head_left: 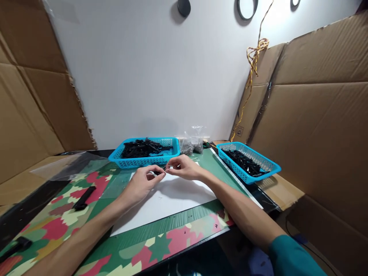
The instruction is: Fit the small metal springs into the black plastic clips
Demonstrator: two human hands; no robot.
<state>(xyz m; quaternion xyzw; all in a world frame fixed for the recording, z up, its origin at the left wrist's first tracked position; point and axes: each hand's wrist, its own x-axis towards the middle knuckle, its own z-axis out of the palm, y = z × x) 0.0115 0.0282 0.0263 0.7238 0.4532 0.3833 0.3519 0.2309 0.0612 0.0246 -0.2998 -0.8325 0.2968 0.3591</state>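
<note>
Fingers of the left hand [143, 179] pinch a dark part [156, 173]; the right hand [185, 167] curls just beside them, its hold unclear. Close two-handed work seems underway, next needing steady fingertips.

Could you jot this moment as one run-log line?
left hand: pinching small dark piece | right hand: fingertips near it, grip unclear | under hands: white sheet | behind: blue basket, black parts inside

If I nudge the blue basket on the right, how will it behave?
The right blue basket looks like thin, perforated plastic, so its walls may flex slightly. Its low, broad shape suggests it would slide rather than tip. The loose black pieces heaped inside could shift if it is jolted.
</note>
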